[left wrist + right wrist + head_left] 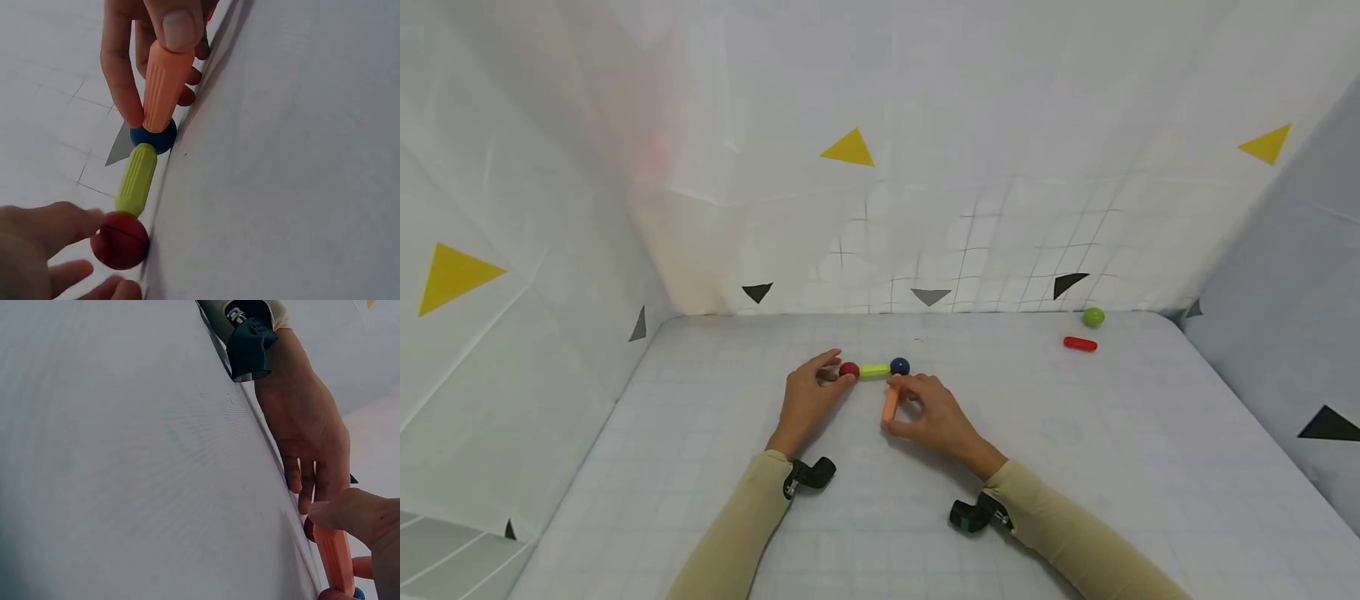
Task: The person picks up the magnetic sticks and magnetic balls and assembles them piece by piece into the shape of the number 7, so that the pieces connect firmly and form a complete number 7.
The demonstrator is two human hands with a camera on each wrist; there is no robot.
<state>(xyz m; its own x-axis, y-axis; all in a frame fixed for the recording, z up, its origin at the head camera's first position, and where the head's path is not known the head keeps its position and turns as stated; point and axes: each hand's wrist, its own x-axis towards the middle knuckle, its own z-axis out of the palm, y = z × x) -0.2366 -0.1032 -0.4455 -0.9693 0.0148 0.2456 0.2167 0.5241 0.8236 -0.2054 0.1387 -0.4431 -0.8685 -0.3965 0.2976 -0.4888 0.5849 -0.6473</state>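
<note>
A red ball (849, 371), a ribbed yellow-green stick (874, 371) and a blue ball (899, 366) form a row on the white table. My left hand (805, 403) holds the red ball at the row's left end, thumb on the near side and fingers curled behind. Thumb and fingers of my right hand (942, 417) pinch an orange ribbed stick (891, 403) by its two ends. In the left wrist view the orange stick (164, 90) meets the blue ball (154, 139), opposite the yellow-green stick (135, 181). The right wrist view partly hides the balls behind fingers and the orange stick (336, 559).
Toward the back right of the table (1075, 500) lie a red stick (1080, 343) and a green ball (1093, 317). White sheets with yellow and dark triangles enclose the back and both sides. Dark wrist cameras (973, 515) sit on both sleeves.
</note>
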